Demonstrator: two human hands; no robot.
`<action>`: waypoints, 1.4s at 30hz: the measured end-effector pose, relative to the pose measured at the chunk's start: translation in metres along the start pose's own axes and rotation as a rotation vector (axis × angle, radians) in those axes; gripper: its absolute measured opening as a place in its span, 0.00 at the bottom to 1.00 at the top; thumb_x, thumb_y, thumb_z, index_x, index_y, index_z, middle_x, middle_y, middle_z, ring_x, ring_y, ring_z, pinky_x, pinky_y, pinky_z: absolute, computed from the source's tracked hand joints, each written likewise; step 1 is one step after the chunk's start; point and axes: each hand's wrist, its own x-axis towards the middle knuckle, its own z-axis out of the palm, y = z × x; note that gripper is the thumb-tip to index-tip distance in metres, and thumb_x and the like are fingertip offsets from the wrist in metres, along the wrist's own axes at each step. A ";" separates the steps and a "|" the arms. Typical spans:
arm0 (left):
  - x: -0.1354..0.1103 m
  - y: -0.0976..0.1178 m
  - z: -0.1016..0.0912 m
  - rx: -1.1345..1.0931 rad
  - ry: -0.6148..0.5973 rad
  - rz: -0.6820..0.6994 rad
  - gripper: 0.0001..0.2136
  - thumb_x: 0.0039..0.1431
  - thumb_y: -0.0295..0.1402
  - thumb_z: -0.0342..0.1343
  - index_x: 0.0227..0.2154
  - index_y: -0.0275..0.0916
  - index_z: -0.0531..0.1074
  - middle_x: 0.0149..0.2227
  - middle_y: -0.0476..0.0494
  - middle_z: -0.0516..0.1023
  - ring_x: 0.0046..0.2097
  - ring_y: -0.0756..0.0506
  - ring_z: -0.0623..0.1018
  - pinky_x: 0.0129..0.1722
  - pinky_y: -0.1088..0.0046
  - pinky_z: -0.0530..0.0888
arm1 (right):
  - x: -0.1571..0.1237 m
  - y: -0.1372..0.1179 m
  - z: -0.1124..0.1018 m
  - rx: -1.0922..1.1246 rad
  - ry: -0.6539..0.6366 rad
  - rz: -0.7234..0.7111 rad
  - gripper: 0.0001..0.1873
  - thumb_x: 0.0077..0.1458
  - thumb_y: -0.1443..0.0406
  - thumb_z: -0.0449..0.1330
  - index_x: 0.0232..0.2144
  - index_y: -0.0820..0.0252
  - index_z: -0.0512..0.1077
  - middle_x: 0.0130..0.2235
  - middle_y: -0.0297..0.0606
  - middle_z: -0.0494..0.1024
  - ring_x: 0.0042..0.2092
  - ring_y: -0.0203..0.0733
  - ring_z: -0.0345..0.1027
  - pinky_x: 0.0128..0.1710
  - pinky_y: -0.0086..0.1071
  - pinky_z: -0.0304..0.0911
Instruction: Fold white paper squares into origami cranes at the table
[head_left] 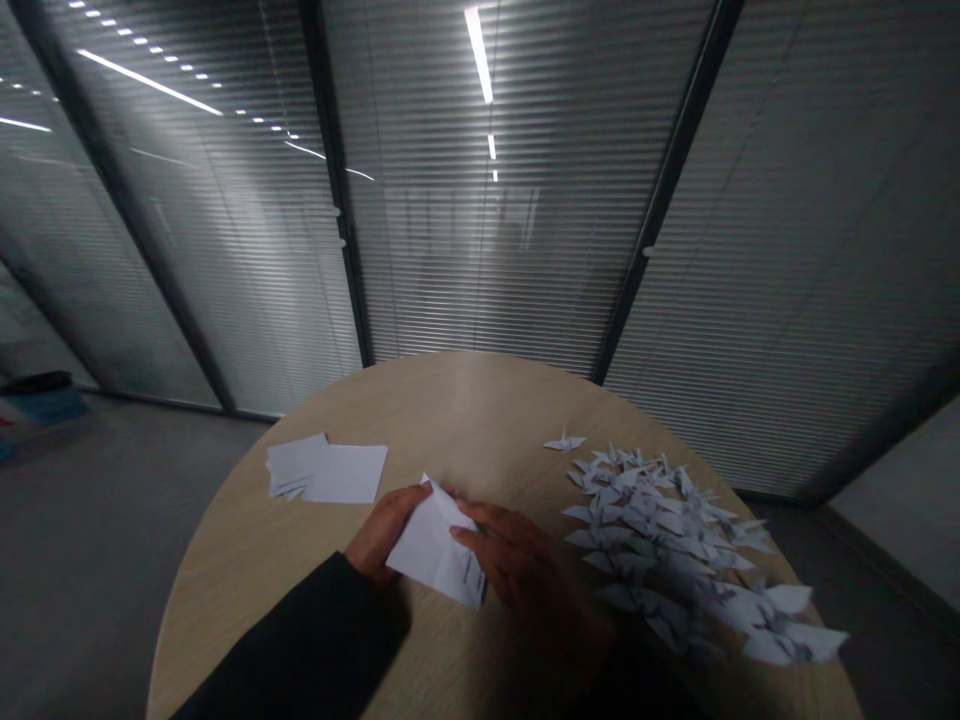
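A partly folded sheet of white paper (pixel 435 548) is between my two hands, just above or on the wooden table. My left hand (pixel 388 530) grips its left edge, with the fingers closed around it and partly hidden behind the sheet. On the other side, my right hand (pixel 517 560) has its fingers over the paper's right edge, pinching it. Small dark print shows near the lower right corner of the sheet. To the right of my right hand lies a large group of folded paper cranes (pixel 660 530).
The round wooden table (pixel 465 400) bears a small stack of white paper sheets (pixel 345 473) at left. One paper crane (pixel 565 441) sits apart from the group. Behind the table stand glass panels with blinds (pixel 480 250). A blue bin (pixel 45 397) is on the floor at far left.
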 end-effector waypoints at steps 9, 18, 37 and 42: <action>0.002 -0.002 -0.003 0.091 -0.025 0.032 0.24 0.31 0.44 0.75 0.31 0.33 0.78 0.21 0.48 0.79 0.21 0.50 0.74 0.22 0.76 0.67 | 0.005 -0.003 -0.001 -0.057 -0.120 0.031 0.21 0.56 0.76 0.53 0.49 0.60 0.75 0.54 0.47 0.77 0.54 0.49 0.72 0.54 0.42 0.70; 0.001 -0.002 0.000 0.191 -0.023 0.158 0.22 0.30 0.43 0.75 0.28 0.35 0.77 0.23 0.47 0.80 0.24 0.48 0.76 0.27 0.72 0.70 | 0.006 -0.002 0.007 0.132 0.129 0.075 0.18 0.56 0.71 0.52 0.46 0.56 0.73 0.51 0.43 0.78 0.54 0.46 0.70 0.56 0.45 0.65; -0.004 -0.008 0.005 0.211 -0.042 0.190 0.21 0.33 0.45 0.74 0.27 0.35 0.79 0.27 0.42 0.83 0.27 0.46 0.78 0.28 0.72 0.72 | 0.013 0.004 0.016 0.685 -0.163 0.840 0.17 0.49 0.53 0.59 0.22 0.61 0.71 0.21 0.29 0.67 0.24 0.33 0.58 0.23 0.26 0.52; -0.005 -0.005 0.006 0.125 0.018 0.190 0.20 0.33 0.44 0.74 0.27 0.35 0.80 0.27 0.41 0.84 0.24 0.48 0.78 0.24 0.74 0.71 | 0.014 0.002 0.013 0.620 -0.179 0.825 0.16 0.49 0.54 0.59 0.21 0.61 0.70 0.21 0.28 0.64 0.24 0.33 0.55 0.23 0.27 0.48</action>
